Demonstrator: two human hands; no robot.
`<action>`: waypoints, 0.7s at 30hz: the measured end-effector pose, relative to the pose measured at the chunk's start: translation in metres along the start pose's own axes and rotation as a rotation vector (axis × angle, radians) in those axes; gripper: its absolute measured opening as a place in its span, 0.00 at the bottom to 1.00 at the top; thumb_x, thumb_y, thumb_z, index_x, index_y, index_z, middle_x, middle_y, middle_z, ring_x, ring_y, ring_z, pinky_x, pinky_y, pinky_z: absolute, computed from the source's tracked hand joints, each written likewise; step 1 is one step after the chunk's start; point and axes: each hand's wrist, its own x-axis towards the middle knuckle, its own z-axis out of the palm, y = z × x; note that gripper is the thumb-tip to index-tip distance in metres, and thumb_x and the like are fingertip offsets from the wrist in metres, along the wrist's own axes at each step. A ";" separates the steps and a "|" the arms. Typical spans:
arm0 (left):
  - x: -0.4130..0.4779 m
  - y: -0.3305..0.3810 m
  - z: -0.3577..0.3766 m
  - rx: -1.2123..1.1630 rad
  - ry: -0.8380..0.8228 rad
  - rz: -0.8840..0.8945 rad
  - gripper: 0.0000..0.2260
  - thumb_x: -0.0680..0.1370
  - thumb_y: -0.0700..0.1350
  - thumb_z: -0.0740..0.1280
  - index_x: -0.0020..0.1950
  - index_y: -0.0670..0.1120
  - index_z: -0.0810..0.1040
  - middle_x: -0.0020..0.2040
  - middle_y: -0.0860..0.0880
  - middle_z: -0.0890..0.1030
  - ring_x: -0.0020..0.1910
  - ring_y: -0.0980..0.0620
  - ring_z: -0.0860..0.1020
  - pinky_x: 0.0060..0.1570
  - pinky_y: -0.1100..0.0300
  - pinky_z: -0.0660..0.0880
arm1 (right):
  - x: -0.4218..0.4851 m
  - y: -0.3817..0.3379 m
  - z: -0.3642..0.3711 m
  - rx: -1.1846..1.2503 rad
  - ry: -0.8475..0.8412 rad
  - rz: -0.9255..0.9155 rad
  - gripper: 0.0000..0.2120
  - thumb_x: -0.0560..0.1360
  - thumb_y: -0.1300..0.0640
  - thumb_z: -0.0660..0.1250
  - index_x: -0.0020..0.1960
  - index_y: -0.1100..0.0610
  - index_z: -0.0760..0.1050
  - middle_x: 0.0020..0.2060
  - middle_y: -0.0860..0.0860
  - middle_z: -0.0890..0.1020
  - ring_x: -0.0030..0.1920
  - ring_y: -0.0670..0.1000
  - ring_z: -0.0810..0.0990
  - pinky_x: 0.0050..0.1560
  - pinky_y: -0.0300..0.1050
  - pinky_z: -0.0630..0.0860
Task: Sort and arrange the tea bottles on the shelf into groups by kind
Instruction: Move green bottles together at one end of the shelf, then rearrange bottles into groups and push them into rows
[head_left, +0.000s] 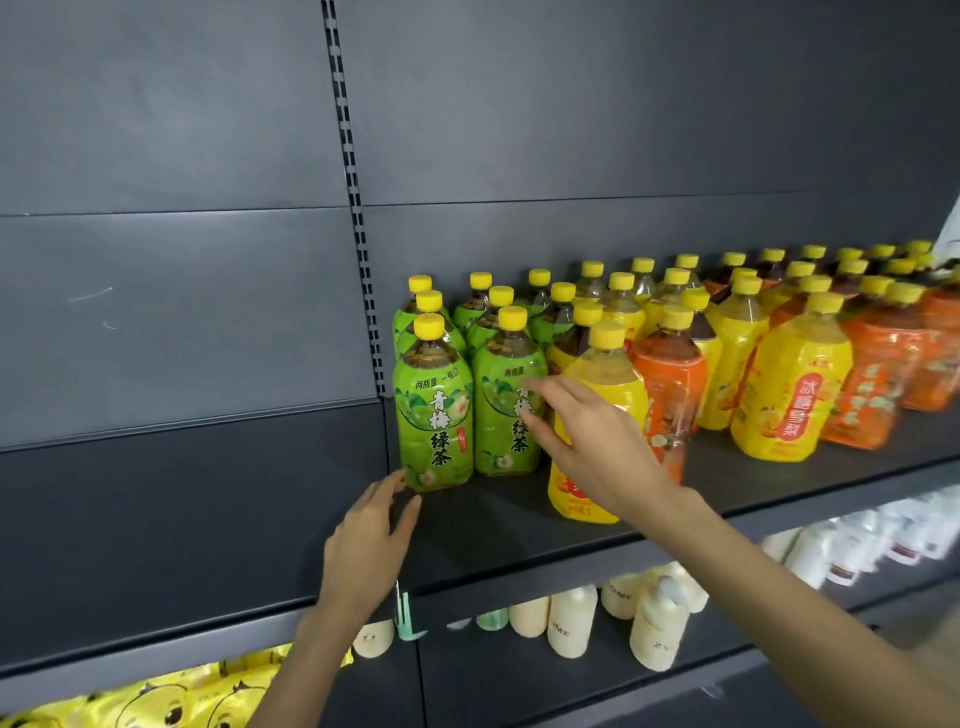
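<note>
Tea bottles (597, 374) stand upright, caps up; both hands' fingers (540, 415) spread, holding nothing.

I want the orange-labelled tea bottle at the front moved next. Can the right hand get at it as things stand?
Probably not directly: the yellow-labelled bottle stands in front of the orange-labelled tea bottle, and the right hand is open before both.

The shelf (493, 519) under the right grip (587, 441) looks like matt, smooth dark-grey painted metal. The green tea bottles (434, 415) at its fingertips are clear plastic with glossy film labels and smooth yellow plastic caps (429, 326).
</note>
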 end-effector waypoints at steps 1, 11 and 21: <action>-0.009 0.003 -0.005 0.074 0.022 0.008 0.16 0.79 0.51 0.62 0.66 0.50 0.73 0.59 0.54 0.78 0.57 0.51 0.78 0.50 0.51 0.76 | -0.013 0.006 -0.001 -0.023 0.043 -0.044 0.14 0.80 0.52 0.60 0.64 0.55 0.73 0.56 0.50 0.79 0.56 0.51 0.78 0.41 0.50 0.80; -0.044 0.046 -0.018 0.464 0.181 0.163 0.11 0.77 0.52 0.65 0.48 0.47 0.82 0.38 0.49 0.82 0.33 0.42 0.81 0.26 0.55 0.75 | -0.114 0.110 -0.041 -0.269 0.026 0.187 0.22 0.79 0.42 0.56 0.63 0.56 0.75 0.55 0.51 0.80 0.53 0.56 0.79 0.44 0.50 0.78; -0.064 0.168 0.070 0.486 0.270 0.226 0.22 0.74 0.56 0.55 0.47 0.43 0.83 0.38 0.46 0.83 0.32 0.42 0.80 0.23 0.56 0.73 | -0.203 0.219 -0.106 -0.323 0.013 0.312 0.28 0.77 0.41 0.50 0.65 0.57 0.74 0.57 0.53 0.80 0.54 0.57 0.79 0.46 0.52 0.78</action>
